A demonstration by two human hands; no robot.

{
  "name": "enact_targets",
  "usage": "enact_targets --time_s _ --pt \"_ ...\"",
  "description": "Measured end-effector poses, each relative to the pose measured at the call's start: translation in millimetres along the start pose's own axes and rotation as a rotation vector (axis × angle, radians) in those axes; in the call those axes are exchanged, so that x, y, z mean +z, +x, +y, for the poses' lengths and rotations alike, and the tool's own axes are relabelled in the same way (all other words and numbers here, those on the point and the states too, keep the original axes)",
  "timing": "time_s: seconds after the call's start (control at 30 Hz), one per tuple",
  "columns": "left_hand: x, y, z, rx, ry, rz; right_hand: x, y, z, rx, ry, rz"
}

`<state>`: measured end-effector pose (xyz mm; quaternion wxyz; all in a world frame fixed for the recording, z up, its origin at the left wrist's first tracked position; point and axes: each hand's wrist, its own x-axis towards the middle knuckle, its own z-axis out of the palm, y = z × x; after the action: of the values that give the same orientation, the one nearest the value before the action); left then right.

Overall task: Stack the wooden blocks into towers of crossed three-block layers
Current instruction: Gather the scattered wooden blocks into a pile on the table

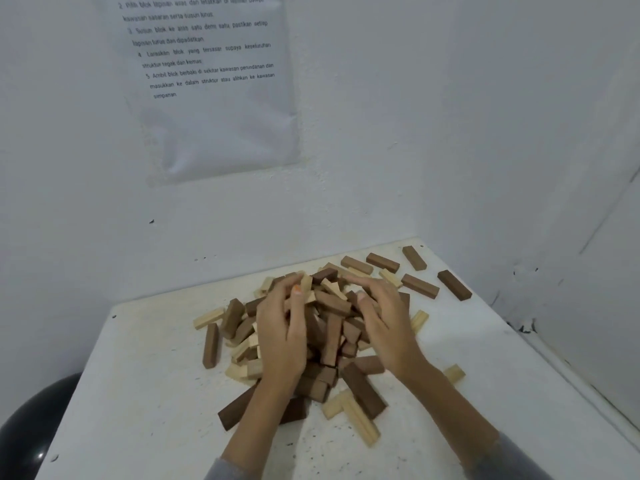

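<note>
Head view: we record a white wall (381, 133) meeting in a corner behind a white table (138, 393), whose top is speckled with dark marks. A printed sheet of paper (221, 116) is fixed to the wall above the table's left part. A dark rounded object (31, 431) sits below the table's left edge; we cannot tell what it is.

On the middle of the table lies a loose pile of blocks (332, 327), light, brown and dark pieces mixed at all angles, with no tower or crossed layer built. The left hand (280, 337) rests on the pile's left side, fingers curled in among the upper blocks. The right hand (384, 323) sits on the right side, fingers bent over the top. We cannot tell whether either hand grips a particular block.

Single blocks lie flat beyond the pile toward the far right corner: a dark block (454, 285) outermost, and a brown block (419, 286) just left of it.
</note>
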<state>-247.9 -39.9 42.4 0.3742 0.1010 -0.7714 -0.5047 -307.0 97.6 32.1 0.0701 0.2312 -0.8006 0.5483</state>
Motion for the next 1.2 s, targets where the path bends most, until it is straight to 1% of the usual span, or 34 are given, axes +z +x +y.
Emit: enact_targets --time_s 0.07,0.2,0.27,0.33,0.43,0.5,0.63,0.7,0.73,0.8,0.9,1.03,1.2 --pt "10.6 -6.4 1.6 0.047 0.067 -0.088 -20.3 -0.7 10.2 0.015 0.031 0.036" --pt "37.3 -19.5 12.3 0.125 0.146 -0.367 -61.9 -0.5 37.5 0.089 0.017 0.085" --pt "49.5 -24.0 18.3 0.182 0.237 -0.491 -79.1 2.7 52.9 0.123 -0.045 0.101" --pt "60.3 -28.2 23.5 0.216 0.344 -0.640 -93.3 7.7 71.7 0.151 -0.149 0.153" --pt "76.5 -32.9 17.0 0.192 0.476 -0.841 -109.5 17.0 103.6 0.157 -0.293 0.199" --pt "86.7 -35.5 9.9 0.173 0.513 -0.913 -115.7 22.9 115.5 0.175 -0.345 0.175" --pt "103.9 -35.3 0.8 0.197 0.592 -0.992 -116.6 36.0 126.6 0.211 -0.408 0.018" --pt "111.0 -34.0 -1.7 0.208 0.599 -0.997 -111.4 41.9 130.2 0.240 -0.357 -0.021" --pt "114.0 -33.3 -2.3 0.221 0.595 -0.979 -108.4 43.9 130.3 0.251 -0.304 -0.026" --pt "118.8 -31.7 -3.5 0.244 0.563 -0.923 -103.0 46.9 130.2 0.214 -0.257 -0.026" --pt "124.5 -28.0 -3.5 0.273 0.500 -0.838 -98.7 52.1 131.7 0.164 -0.319 -0.029" --pt "133.1 -25.5 -2.5 0.250 0.513 -0.838 -100.5 56.1 139.3 0.139 -0.387 0.023" --pt "144.1 -24.5 -4.4 0.254 0.439 -0.777 -108.4 51.8 137.7 0.120 -0.366 0.064"
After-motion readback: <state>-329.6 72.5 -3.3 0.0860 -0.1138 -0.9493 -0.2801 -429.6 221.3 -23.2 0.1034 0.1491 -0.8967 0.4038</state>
